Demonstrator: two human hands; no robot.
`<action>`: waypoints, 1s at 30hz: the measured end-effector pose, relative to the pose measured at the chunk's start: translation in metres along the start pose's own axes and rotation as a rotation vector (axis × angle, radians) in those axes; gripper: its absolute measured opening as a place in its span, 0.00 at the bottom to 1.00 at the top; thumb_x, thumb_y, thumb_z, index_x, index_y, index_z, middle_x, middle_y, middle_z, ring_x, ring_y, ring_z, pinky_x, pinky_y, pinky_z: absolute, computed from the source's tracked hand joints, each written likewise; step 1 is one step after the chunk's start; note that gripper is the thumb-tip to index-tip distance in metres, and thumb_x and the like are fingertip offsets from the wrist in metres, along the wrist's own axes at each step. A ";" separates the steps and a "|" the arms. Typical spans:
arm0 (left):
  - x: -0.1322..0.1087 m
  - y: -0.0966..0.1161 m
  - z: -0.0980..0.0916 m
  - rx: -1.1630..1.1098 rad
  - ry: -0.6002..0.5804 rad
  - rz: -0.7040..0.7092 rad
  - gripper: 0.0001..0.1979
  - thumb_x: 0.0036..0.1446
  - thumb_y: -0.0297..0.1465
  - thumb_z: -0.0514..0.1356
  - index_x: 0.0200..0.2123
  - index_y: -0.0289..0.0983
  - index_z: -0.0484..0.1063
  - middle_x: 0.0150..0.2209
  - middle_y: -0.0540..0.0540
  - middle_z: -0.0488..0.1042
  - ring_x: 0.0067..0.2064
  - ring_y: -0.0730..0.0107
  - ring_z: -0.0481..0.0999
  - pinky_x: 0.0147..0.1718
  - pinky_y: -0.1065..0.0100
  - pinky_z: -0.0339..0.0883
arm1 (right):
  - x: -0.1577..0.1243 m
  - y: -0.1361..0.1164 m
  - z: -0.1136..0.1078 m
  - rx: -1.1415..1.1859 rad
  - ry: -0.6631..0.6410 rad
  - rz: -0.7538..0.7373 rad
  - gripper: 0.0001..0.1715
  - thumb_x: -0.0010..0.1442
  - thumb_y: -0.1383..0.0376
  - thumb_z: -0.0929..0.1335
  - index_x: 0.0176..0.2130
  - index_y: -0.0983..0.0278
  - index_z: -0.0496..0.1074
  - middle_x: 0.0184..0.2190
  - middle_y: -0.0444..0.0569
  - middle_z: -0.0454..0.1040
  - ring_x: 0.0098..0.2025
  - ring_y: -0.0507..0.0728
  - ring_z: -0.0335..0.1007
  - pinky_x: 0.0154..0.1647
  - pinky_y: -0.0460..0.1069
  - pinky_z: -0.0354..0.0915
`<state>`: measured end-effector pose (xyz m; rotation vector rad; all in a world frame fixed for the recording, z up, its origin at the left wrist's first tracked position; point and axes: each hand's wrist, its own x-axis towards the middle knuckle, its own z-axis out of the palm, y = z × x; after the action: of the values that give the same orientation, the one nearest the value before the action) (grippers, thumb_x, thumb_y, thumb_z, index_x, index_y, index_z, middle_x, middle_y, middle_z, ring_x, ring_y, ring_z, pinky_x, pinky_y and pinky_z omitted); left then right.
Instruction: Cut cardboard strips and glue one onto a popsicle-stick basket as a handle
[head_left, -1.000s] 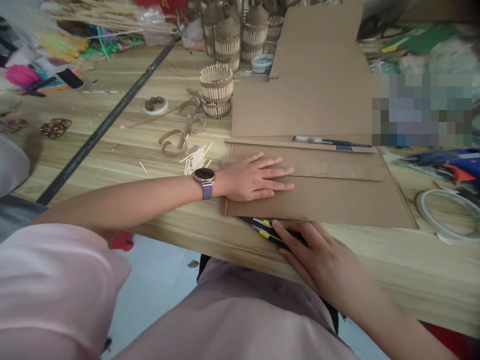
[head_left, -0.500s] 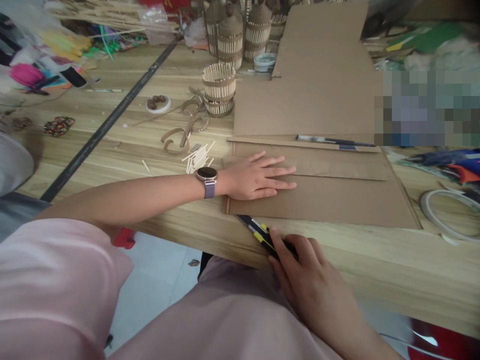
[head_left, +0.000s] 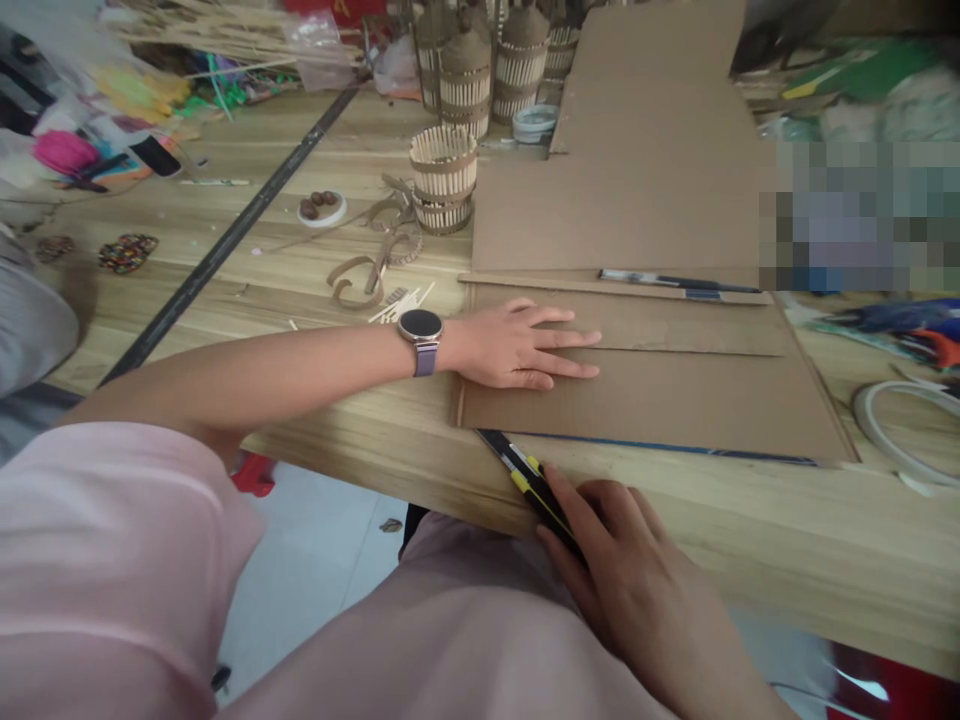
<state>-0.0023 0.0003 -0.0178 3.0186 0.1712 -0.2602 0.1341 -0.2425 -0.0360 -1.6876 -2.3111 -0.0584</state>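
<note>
My left hand [head_left: 517, 348] lies flat with its fingers spread on a sheet of brown cardboard [head_left: 675, 405]. A narrow cardboard strip [head_left: 697, 326] lies across the sheet, partly under my fingers. Low at the table's front edge, my right hand [head_left: 622, 545] is closed around a black and yellow utility knife [head_left: 529, 478]. The knife's dark blade points up and left, its tip close to the sheet's front left edge; I cannot tell whether it touches. Above the strip a pen [head_left: 675, 281] rests on the cardboard.
Behind my left hand stand a slatted stick basket [head_left: 442, 180], curled cardboard strips [head_left: 352, 282] and small sticks [head_left: 405, 302]. A long dark metal bar [head_left: 240, 230] crosses the table on the left. At right lies a roll of white tape [head_left: 904, 435]. Another person's sleeve [head_left: 34, 310] shows far left.
The sheet's front edge has lifted slightly, and a blue line now shows along it. My left hand stays spread on the cardboard, and my right hand keeps the knife almost where it was.
</note>
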 end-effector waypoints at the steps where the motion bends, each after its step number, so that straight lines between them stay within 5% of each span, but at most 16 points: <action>1: 0.001 -0.002 0.001 0.000 0.004 0.011 0.26 0.71 0.44 0.45 0.70 0.56 0.50 0.74 0.58 0.41 0.73 0.52 0.43 0.66 0.46 0.44 | 0.001 0.000 0.001 0.011 -0.005 0.001 0.24 0.73 0.59 0.54 0.58 0.70 0.65 0.35 0.54 0.70 0.35 0.60 0.73 0.24 0.52 0.73; 11: 0.005 -0.011 0.003 -0.107 -0.035 -0.015 0.26 0.70 0.43 0.47 0.69 0.59 0.51 0.74 0.61 0.39 0.74 0.48 0.39 0.67 0.41 0.37 | 0.022 0.008 0.004 0.088 -0.038 -0.073 0.20 0.71 0.62 0.59 0.55 0.68 0.69 0.36 0.54 0.73 0.37 0.60 0.74 0.32 0.53 0.75; 22: 0.005 -0.013 0.001 -0.146 -0.024 -0.007 0.25 0.69 0.42 0.50 0.68 0.60 0.54 0.74 0.61 0.41 0.74 0.45 0.40 0.67 0.38 0.40 | 0.039 0.043 0.001 0.090 -0.027 -0.322 0.22 0.71 0.62 0.59 0.55 0.72 0.70 0.35 0.53 0.72 0.34 0.57 0.73 0.32 0.50 0.72; 30: 0.005 -0.012 0.004 -0.138 -0.013 -0.020 0.25 0.68 0.42 0.50 0.67 0.61 0.54 0.73 0.62 0.43 0.74 0.48 0.41 0.67 0.39 0.39 | 0.028 0.008 0.006 0.138 -0.021 -0.120 0.21 0.70 0.62 0.59 0.54 0.70 0.69 0.35 0.54 0.72 0.36 0.59 0.73 0.34 0.53 0.75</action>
<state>0.0010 0.0125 -0.0235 2.8788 0.2088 -0.2589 0.1325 -0.2127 -0.0356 -1.4893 -2.3710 0.0922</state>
